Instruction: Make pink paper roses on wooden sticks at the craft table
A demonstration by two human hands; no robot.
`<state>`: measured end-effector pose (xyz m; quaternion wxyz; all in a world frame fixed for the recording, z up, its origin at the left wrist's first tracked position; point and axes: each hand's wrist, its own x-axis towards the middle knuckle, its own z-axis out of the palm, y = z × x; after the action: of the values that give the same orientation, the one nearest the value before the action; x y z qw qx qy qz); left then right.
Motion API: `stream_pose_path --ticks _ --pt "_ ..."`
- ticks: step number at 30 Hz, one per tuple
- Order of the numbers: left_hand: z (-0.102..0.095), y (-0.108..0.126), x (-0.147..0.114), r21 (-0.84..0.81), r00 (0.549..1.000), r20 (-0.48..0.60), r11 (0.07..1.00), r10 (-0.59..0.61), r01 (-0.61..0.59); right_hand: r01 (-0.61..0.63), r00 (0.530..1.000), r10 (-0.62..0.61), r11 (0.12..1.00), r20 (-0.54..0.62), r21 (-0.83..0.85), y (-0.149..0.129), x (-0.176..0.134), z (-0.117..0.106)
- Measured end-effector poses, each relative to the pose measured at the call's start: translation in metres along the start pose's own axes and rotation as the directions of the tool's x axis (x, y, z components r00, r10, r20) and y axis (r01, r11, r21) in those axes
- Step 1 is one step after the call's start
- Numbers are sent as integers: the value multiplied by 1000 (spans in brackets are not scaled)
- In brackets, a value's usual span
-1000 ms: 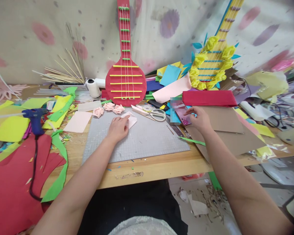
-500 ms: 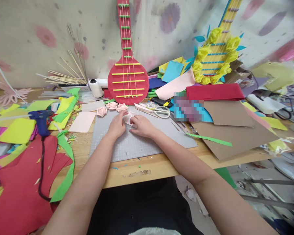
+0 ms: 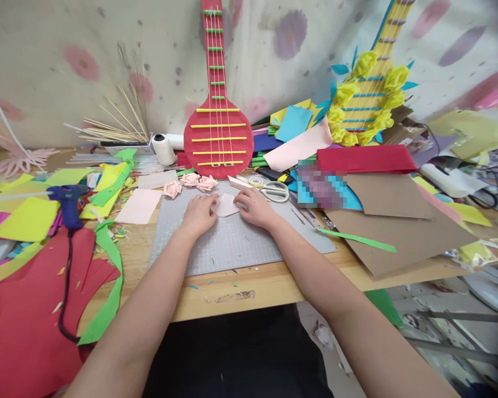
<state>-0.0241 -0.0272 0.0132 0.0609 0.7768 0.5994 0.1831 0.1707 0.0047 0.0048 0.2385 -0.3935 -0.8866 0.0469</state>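
A small piece of pale pink paper [image 3: 226,205] lies over the grey cutting mat [image 3: 232,249], held between my two hands. My left hand [image 3: 200,214] pinches its left edge, fingers curled. On the opposite edge, my right hand [image 3: 255,207] grips the paper with bent fingers. Just behind my left hand sit several pink paper roses [image 3: 190,183]. A pair of scissors [image 3: 275,191] with pale handles rests beyond my right hand. The red paper lute [image 3: 218,138] with yellow bars and white strings stands upright behind the mat.
At left are a blue glue gun [image 3: 68,204], red paper [image 3: 29,315] and yellow and green scraps. Brown cardboard [image 3: 406,237] overlaps the right side of the table. A yellow paper instrument [image 3: 363,102] with yellow flowers leans at the back right. A thread spool [image 3: 162,150] stands by bamboo sticks [image 3: 112,132].
My right hand has moved up and to the right, away from my left hand. The pink paper now shows spread flatter between them.
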Motion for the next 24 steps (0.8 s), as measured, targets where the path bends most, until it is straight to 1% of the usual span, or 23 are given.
stream_pose_path --ticks 3,5,7,12,16,18,20,24 --pt "1 1 0 9 1000 -16 1000 -11 11 44 999 -44 999 -8 24 -8 -1 -2" --pt "2 2 0 25 999 -36 999 -26 27 86 995 -87 996 37 38 -14 0 0" --pt "3 3 0 31 998 -51 999 -41 43 83 994 -86 995 67 46 -18 1 3" --pt "3 2 0 18 997 -53 998 -56 57 -16 999 12 996 45 85 -17 4 10" --pt "1 2 0 -43 998 -65 999 -24 22 -135 991 137 972 4 195 -15 5 11" --pt "1 1 1 -89 996 -90 996 -25 17 -160 986 166 956 -4 246 -13 4 12" --pt "2 0 2 -131 995 -89 991 -48 36 -172 984 181 945 -6 280 -11 4 12" --pt "7 -3 4 -189 988 -72 975 -134 118 -214 973 230 924 -13 316 -8 4 16"
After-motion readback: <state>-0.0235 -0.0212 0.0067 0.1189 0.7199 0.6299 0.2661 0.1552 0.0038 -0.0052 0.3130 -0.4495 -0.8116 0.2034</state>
